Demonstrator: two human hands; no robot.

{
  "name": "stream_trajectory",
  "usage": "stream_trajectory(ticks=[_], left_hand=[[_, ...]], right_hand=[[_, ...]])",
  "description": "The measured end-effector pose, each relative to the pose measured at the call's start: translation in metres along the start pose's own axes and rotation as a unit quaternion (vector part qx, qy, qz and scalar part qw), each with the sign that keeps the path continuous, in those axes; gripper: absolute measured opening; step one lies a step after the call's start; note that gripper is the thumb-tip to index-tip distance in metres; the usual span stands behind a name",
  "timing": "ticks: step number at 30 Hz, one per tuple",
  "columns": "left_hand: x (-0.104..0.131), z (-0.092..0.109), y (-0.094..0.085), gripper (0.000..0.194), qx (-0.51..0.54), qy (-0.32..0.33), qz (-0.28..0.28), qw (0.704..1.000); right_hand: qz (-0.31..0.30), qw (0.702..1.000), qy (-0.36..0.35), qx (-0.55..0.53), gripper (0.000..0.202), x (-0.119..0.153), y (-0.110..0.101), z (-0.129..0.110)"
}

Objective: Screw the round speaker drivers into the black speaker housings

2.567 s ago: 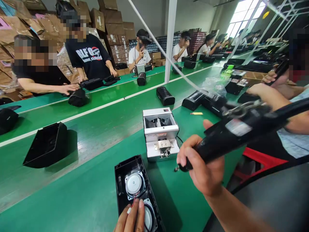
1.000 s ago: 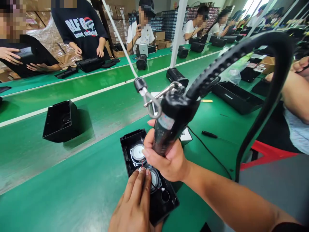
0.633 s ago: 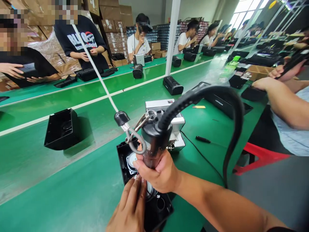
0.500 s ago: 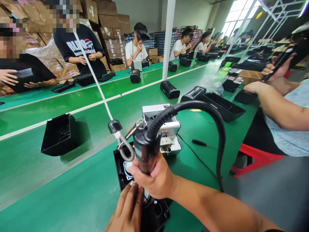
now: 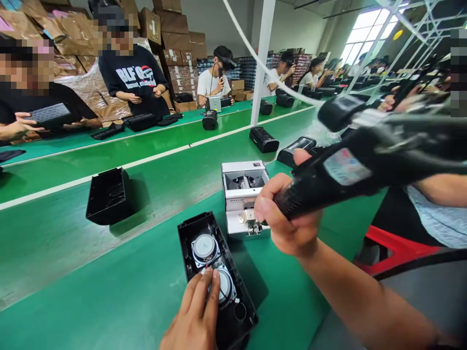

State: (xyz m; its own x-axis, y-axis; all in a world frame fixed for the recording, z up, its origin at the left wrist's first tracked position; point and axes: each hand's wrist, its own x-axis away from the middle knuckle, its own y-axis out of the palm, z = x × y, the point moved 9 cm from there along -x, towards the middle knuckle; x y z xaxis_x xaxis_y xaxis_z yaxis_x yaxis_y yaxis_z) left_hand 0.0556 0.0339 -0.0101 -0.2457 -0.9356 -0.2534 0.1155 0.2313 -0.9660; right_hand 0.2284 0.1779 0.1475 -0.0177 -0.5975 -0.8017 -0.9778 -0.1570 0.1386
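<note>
My right hand (image 5: 292, 218) is wrapped round the grip of a black electric screwdriver (image 5: 324, 177), which is tilted and points left towards the white screw feeder (image 5: 241, 180). Its tip is hidden behind my fingers. Below on the green work surface lies a black speaker housing (image 5: 248, 316), open side up, with two round speaker drivers inside. My left hand (image 5: 199, 308) rests with its fingers stretched on the nearer driver (image 5: 225, 287). The farther driver (image 5: 204, 247) shows whole, with thin wires between the two.
An empty black housing (image 5: 109, 197) sits on the conveyor belt to the left. More black speaker units (image 5: 263, 139) stand farther back. Across the line several people work, with stacked cartons (image 5: 175, 39) behind them. A red stool (image 5: 394, 250) is at the right, beside a seated co-worker.
My right hand has lifted the screwdriver off the housing and swung it right, towards the screw feeder, tilting it over. Both drivers show now. My left hand stays on the housing.
</note>
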Motion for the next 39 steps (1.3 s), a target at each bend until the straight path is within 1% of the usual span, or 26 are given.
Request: stream_trajectory(ticks=[2,5,7,9,12,14,18,20,23,24,26,29,31,32,34,36,39], left_hand=[[-0.005,0.003,-0.009,0.092,0.015,-0.02,0.001,1.0],[-0.009,0.009,-0.02,0.09,0.022,-0.038,0.009,0.999],[-0.01,0.013,-0.023,0.092,0.023,-0.041,0.018,0.999],[-0.009,0.015,-0.025,0.095,0.015,-0.043,0.029,0.999],[-0.008,0.014,-0.024,0.097,-0.002,-0.037,0.033,0.999],[-0.007,0.014,-0.024,0.096,-0.009,-0.015,0.036,0.999],[-0.002,0.016,-0.028,0.096,-0.015,0.052,0.057,0.997],[0.0,0.016,-0.027,0.098,-0.012,0.052,0.049,0.997],[0.002,0.012,-0.022,0.105,0.006,0.007,0.025,1.0],[0.003,0.012,-0.02,0.104,0.014,0.0,0.022,1.0],[0.004,0.015,-0.021,0.088,0.025,0.01,0.031,0.999],[0.003,0.018,-0.026,0.058,0.035,0.053,0.056,0.996],[0.0,0.019,-0.032,0.05,0.042,0.081,0.066,0.994],[-0.002,0.019,-0.036,0.049,0.048,0.092,0.076,0.992],[-0.007,0.018,-0.046,0.057,0.063,0.099,0.099,0.988],[-0.01,0.017,-0.052,0.062,0.073,0.086,0.117,0.987],[-0.011,0.019,-0.052,0.064,0.074,0.075,0.113,0.988]], right_hand=[[0.002,0.999,0.035,0.002,0.019,0.004,-0.001,0.012],[0.009,0.995,0.101,-0.015,0.026,0.013,0.002,0.016],[0.0,0.987,0.153,-0.052,0.034,0.02,0.007,0.008],[0.001,0.98,0.179,-0.087,0.041,0.028,0.011,-0.008],[0.003,0.975,0.175,-0.135,0.051,0.042,0.015,-0.034],[-0.012,0.972,0.177,-0.152,0.059,0.054,0.02,-0.039],[-0.045,0.968,0.192,-0.158,0.066,0.08,0.03,-0.027],[-0.049,0.967,0.199,-0.153,0.067,0.087,0.033,-0.02],[-0.036,0.972,0.193,-0.129,0.059,0.088,0.033,-0.018],[-0.032,0.974,0.191,-0.119,0.056,0.087,0.033,-0.018],[-0.042,0.977,0.186,-0.097,0.055,0.084,0.035,-0.02],[-0.052,0.98,0.178,-0.067,0.056,0.082,0.036,-0.023],[-0.053,0.981,0.175,-0.06,0.053,0.082,0.035,-0.023],[-0.051,0.981,0.176,-0.06,0.052,0.082,0.034,-0.022],[-0.048,0.98,0.181,-0.068,0.051,0.083,0.033,-0.02],[-0.047,0.978,0.188,-0.078,0.052,0.085,0.033,-0.018],[-0.053,0.978,0.187,-0.079,0.054,0.086,0.034,-0.016]])
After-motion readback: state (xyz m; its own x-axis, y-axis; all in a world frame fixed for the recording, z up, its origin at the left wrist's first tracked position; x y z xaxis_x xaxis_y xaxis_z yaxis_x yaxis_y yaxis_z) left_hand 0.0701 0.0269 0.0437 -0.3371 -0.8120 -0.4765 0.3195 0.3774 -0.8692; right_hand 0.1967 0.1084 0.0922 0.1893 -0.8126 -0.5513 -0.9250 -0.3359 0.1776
